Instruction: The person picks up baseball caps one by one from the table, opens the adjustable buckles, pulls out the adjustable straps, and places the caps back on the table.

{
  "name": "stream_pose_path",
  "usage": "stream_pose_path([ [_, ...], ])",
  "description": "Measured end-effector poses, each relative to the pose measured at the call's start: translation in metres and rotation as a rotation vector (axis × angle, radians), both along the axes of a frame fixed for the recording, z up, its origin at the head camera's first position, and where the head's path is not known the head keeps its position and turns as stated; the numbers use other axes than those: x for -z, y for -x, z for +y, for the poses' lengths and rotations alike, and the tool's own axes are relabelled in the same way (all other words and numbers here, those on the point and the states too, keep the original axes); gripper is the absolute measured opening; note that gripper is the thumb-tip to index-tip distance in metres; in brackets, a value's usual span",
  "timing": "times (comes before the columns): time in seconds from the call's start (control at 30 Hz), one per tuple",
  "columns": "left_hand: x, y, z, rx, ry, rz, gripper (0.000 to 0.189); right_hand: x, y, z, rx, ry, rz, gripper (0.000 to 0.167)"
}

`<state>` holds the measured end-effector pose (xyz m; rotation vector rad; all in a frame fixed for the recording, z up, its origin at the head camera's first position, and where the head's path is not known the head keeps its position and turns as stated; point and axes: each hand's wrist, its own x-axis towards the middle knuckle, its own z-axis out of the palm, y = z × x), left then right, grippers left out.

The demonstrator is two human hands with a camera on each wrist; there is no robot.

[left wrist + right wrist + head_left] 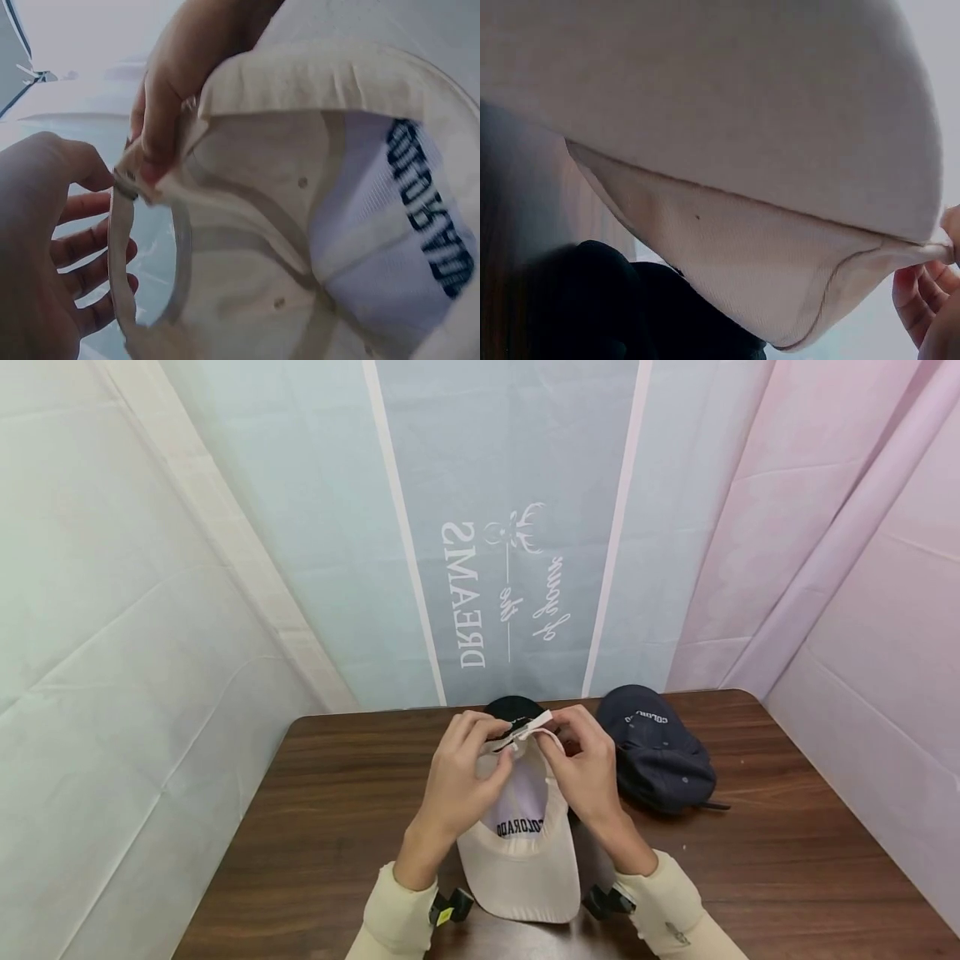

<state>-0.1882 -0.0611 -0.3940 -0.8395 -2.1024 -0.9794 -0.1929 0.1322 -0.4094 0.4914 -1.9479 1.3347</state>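
A cream baseball cap (521, 881) is held with its inside up and its brim toward me. Dark COLORADO lettering (431, 214) shows mirrored on the lilac-white lining inside. At the far end, my left hand (463, 777) pinches the back strap (537, 723) between thumb and fingers. My right hand (590, 766) grips the same strap from the other side, close to the left fingertips. In the left wrist view a small buckle (126, 184) sits at the left thumb tip, beside the arched back opening. From the right wrist, the cream brim hides much of the crown.
A navy cap (663, 756) with white lettering lies to the right, its strap end sticking out. A black cap (513, 707) sits behind the cream one, mostly hidden by it and my hands. The wooden table (337, 827) meets cloth walls at back and sides.
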Motion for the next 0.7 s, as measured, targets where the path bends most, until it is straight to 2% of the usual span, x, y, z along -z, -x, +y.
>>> stream_pose_path([
  [0.17,-0.007,0.000,0.009,0.017,-0.031,-0.003,0.018,0.003,0.002,-0.002,-0.029,-0.032,0.012,0.014],
  [0.33,-0.013,-0.002,0.017,0.001,-0.043,-0.027,0.013,0.003,0.002,-0.002,-0.071,-0.100,0.042,0.018],
  [0.47,-0.015,-0.002,0.022,-0.008,-0.042,-0.059,0.009,0.002,0.000,-0.003,-0.071,-0.150,0.068,0.018],
  [0.7,-0.018,-0.005,0.023,0.036,-0.087,-0.116,0.009,0.001,0.000,-0.002,-0.072,-0.163,0.121,0.019],
])
